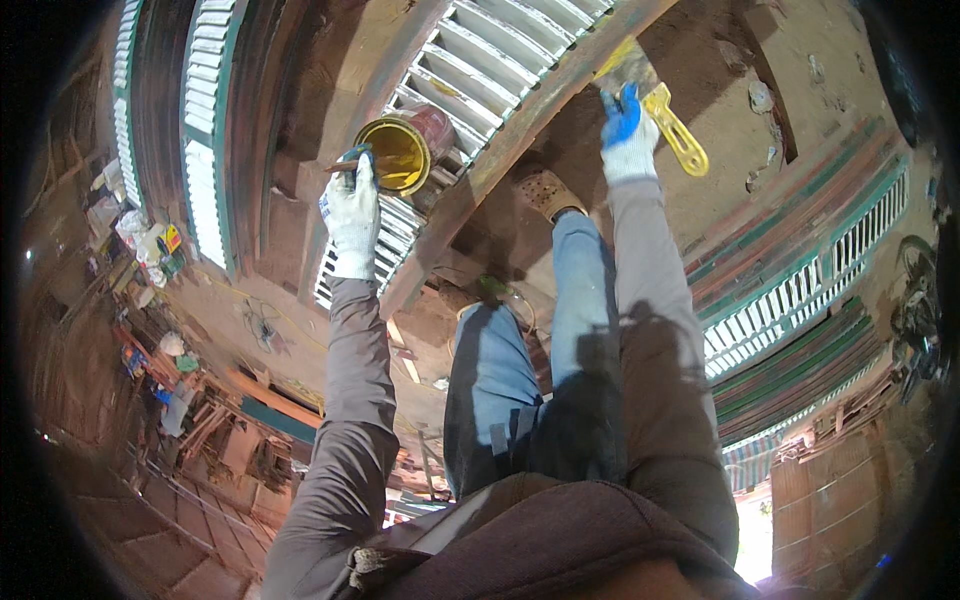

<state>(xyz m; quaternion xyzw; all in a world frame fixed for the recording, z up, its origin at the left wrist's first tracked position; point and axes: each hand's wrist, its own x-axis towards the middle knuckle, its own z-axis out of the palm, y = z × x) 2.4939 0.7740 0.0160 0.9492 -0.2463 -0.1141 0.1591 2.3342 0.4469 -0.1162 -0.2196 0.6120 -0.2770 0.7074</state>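
Down below, the left hand [352, 210] in a white glove has its fingers wrapped round a stick at the rim of a tin [397, 153] of yellow stuff. The right hand [627, 130] grips a yellow-handled scraper [668, 120] pressed on a long wooden beam [520, 130] — the wood looks mostly bare, so plenty seems left.

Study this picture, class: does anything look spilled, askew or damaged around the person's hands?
Nothing looks spilled. The open paint can tilts beside the left hand, which holds a stick-like tool at its rim. The right hand holds a yellow-handled brush on a wooden rail.
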